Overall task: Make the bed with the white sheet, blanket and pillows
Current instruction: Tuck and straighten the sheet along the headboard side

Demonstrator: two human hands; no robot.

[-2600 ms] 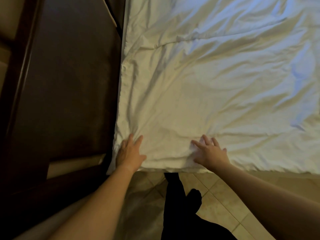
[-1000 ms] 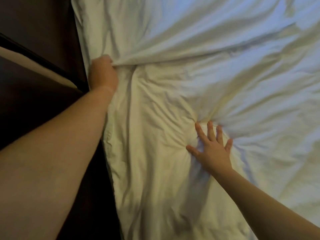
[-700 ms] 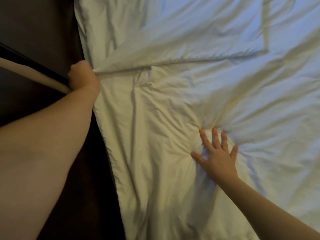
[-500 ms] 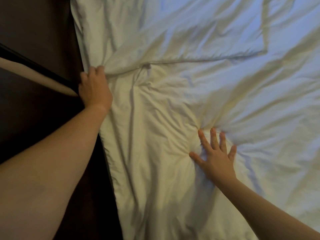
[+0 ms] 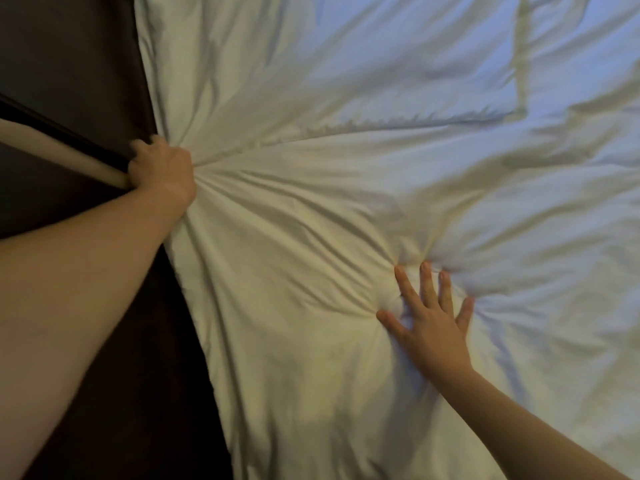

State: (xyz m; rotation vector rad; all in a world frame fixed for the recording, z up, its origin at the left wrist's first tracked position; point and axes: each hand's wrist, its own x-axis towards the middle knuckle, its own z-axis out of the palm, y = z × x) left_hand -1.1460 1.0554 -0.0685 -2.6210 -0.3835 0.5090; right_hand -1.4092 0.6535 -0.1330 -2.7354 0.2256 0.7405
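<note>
Dim bedroom. Dark brown wooden bed frame [image 5: 69, 81] down the left side, crossed by a pale cream strip [image 5: 52, 147] of uncertain kind. Rest of view filled by a crumpled white padded blanket [image 5: 346, 168], spread across the mattress, with stitched seam lines toward the top right. No pillows in view. Sheet not told apart from blanket.

Left hand [image 5: 162, 168] at the blanket's left edge, just beside the frame. Fingers curled tight round a bunched fistful of cloth, creases fanning rightward from the fist. Right hand [image 5: 429, 327] well out on the bed, flat, fingers straight and spread, pressing the cloth down. Dimple and radiating folds at the fingertips [image 5: 424, 271].

Judged step: drawing the edge taut toward the frame while pinning the middle.

Key relation: bulk of blanket to the right of the grip, edge running near to far along the frame, pull line straight across from fist to pinning palm. Left hand nearer the edge, so likely the one to tug or tuck.

Little room on the left, with the frame close by the knuckles. Plenty of open cloth to the right and far side for smoothing. Possible risk: fresh wrinkles between the hands if pinned too hard.
</note>
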